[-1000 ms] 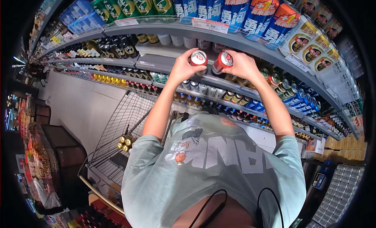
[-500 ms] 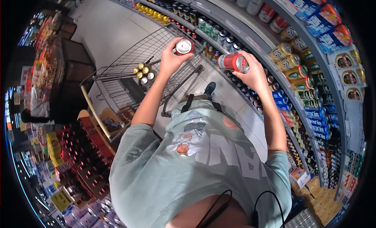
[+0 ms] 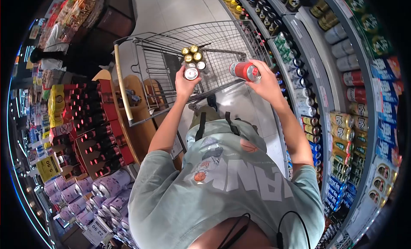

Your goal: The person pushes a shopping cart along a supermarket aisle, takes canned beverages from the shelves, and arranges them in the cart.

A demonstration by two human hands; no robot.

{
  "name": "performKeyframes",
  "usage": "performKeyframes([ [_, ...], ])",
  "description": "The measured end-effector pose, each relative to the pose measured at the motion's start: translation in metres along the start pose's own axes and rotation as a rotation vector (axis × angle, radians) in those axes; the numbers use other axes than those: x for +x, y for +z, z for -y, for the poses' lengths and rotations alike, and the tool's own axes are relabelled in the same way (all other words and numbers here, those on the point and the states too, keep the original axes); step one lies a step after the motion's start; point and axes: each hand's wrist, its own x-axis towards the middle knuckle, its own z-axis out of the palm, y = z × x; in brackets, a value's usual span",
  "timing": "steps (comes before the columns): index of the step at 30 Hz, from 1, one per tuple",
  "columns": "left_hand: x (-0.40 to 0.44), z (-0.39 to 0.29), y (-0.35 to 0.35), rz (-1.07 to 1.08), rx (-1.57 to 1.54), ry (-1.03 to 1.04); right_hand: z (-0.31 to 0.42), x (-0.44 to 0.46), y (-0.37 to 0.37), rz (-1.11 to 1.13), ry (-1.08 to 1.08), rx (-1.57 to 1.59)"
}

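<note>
My left hand point(image 3: 185, 85) is closed round an upright red drink can point(image 3: 191, 73), its silver lid facing up at me. In my right hand point(image 3: 266, 87) a second red can point(image 3: 243, 71) lies tilted on its side, its lid toward my palm. Both cans are held over the near side of a wire shopping cart point(image 3: 160, 38). Inside the cart, just beyond my left hand, stands a group of several cans point(image 3: 192, 54) with gold and silver tops. The lower part of the left can is partly hidden by my fingers.
Shelves of drink cans point(image 3: 342, 133) run along my right side. On the left are the cart's handle point(image 3: 123, 84), a wooden stand point(image 3: 133, 140), racks of dark bottles with red caps point(image 3: 96, 142) and stacked purple cans point(image 3: 112, 183). Tiled floor point(image 3: 160, 9) shows beyond the cart.
My view has turned, so the cart now sits more centrally. The left can has come close to the cans in the cart. Both hands keep their cans.
</note>
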Motion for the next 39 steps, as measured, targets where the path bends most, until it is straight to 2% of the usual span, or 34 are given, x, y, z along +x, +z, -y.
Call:
performKeyframes([
  [2, 0.006, 0.023, 0.011, 0.005, 0.022, -0.051, -0.008, 0.022, 0.037, 0.054, 0.031, 0.040],
  [4, 0.011, 0.039, 0.023, -0.011, 0.003, -0.129, -0.029, 0.044, 0.082, 0.149, 0.207, 0.059],
  [12, 0.043, 0.130, 0.076, 0.098, -0.017, -0.267, -0.089, 0.103, 0.214, 0.388, 0.339, -0.013],
  [14, 0.046, 0.152, 0.091, 0.115, 0.001, -0.282, -0.110, 0.107, 0.251, 0.510, 0.615, 0.023],
  [15, 0.042, 0.174, 0.104, 0.079, -0.056, -0.174, -0.126, 0.102, 0.273, 0.476, 0.585, 0.005],
  [18, 0.048, 0.195, 0.123, 0.116, -0.027, -0.338, -0.157, 0.095, 0.318, 0.461, 0.610, 0.026],
  [19, 0.052, 0.200, 0.127, 0.131, -0.049, -0.384, -0.163, 0.095, 0.329, 0.523, 0.719, -0.031],
  [20, 0.058, 0.204, 0.133, 0.135, -0.046, -0.396, -0.174, 0.096, 0.342, 0.534, 0.726, -0.028],
  [21, 0.060, 0.208, 0.139, 0.118, -0.051, -0.384, -0.179, 0.096, 0.354, 0.466, 0.807, 0.198],
  [23, 0.058, 0.216, 0.149, 0.116, -0.082, -0.395, -0.189, 0.090, 0.368, 0.573, 0.723, -0.061],
  [24, 0.060, 0.216, 0.152, 0.125, -0.079, -0.406, -0.197, 0.082, 0.377, 0.583, 0.734, -0.058],
  [26, 0.064, 0.216, 0.157, 0.079, -0.073, -0.419, -0.215, 0.063, 0.393, 0.446, 0.709, -0.010],
  [31, 0.066, 0.225, 0.170, 0.046, -0.060, -0.448, -0.217, 0.077, 0.408, 0.386, 0.827, -0.017],
  [33, 0.066, 0.229, 0.172, 0.055, -0.075, -0.470, -0.214, 0.082, 0.411, 0.378, 0.936, -0.001],
  [39, 0.068, 0.234, 0.178, 0.004, -0.093, -0.438, -0.210, 0.082, 0.418, 0.315, 0.919, -0.016],
])
